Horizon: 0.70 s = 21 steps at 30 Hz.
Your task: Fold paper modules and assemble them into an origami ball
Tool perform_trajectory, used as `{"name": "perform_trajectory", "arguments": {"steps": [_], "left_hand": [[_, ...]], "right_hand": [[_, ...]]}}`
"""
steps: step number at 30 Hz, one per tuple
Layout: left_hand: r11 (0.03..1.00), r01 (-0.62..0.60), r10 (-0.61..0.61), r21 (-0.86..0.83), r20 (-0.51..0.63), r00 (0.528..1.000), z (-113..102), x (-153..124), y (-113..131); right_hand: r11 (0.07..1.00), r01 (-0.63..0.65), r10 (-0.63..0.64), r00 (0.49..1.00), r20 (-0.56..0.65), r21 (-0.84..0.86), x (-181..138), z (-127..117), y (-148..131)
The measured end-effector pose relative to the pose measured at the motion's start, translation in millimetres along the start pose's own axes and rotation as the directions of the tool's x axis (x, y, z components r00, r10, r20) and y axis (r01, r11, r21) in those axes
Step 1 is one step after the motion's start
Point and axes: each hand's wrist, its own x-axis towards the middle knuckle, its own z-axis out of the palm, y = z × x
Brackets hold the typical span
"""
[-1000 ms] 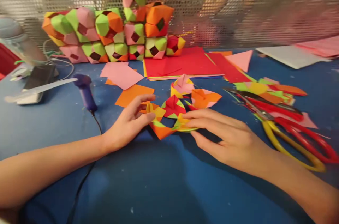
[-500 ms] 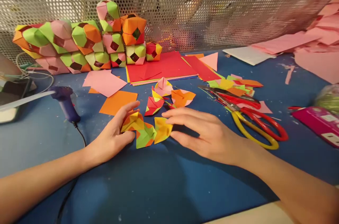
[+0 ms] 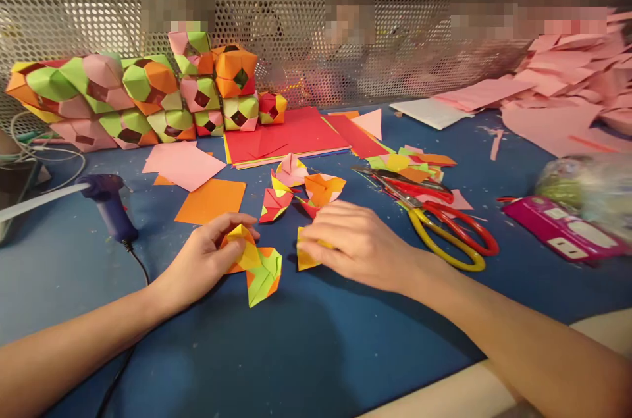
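My left hand [image 3: 205, 257] is closed on a folded paper piece [image 3: 259, 266] of yellow, orange and green that lies on the blue table [image 3: 316, 345]. My right hand [image 3: 353, 240], fingers curled, grips a yellow folded piece [image 3: 305, 259] just to the right of it. The two pieces lie a little apart. Just beyond my hands lie three more folded units: a red one [image 3: 274, 202], a pink one [image 3: 291, 170] and an orange one [image 3: 323, 187].
Stacked origami cubes [image 3: 138, 95] line the mesh wall at back left. Red paper sheets [image 3: 286, 135], a pink square [image 3: 182, 164] and an orange square [image 3: 211, 199] lie behind. Scissors [image 3: 434, 217] and scraps sit right, a glue gun [image 3: 106, 204] left, a pink box [image 3: 563, 230] far right.
The joined ring of folded pieces has come apart. My left hand pulled one part toward me and closed on it; my right hand curled onto the yellow piece. The view shifted right.
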Motion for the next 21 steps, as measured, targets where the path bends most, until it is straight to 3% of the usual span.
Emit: {"name": "perform_trajectory", "arguments": {"steps": [3, 6, 9, 13, 17, 19, 21], "left_hand": [[0.999, 0.005, -0.006, -0.034, -0.028, 1.000, 0, 2, -1], [0.994, 0.008, -0.017, -0.106, -0.084, 0.996, 2, 5, -5], [0.990, 0.024, -0.040, -0.141, -0.118, 0.992, 4, 7, -6], [0.980, -0.006, -0.015, -0.197, -0.105, 0.994, 8, 3, -5], [0.887, -0.113, 0.107, -0.447, -0.040, 0.994, 10, -3, -3], [0.800, -0.126, 0.166, -0.587, 0.014, 0.986, 11, -6, -2], [0.765, -0.119, 0.205, -0.633, 0.064, 0.977, 11, -8, -2]], "right_hand": [[0.998, -0.065, 0.064, 0.974, -0.216, 0.002, 1, -6, 5], [0.997, -0.041, 0.058, 0.950, -0.306, 0.063, 1, -6, -2], [0.984, -0.001, 0.050, 0.960, -0.275, 0.176, 1, 2, -19], [0.954, -0.092, 0.148, 0.972, -0.182, 0.287, 1, 16, -34], [0.915, -0.172, 0.237, 0.961, -0.143, 0.364, 2, 21, -30], [0.833, -0.277, 0.362, 0.927, -0.094, 0.480, 3, 18, -26], [0.687, -0.390, 0.492, 0.870, 0.002, 0.613, 5, 13, -22]]}}
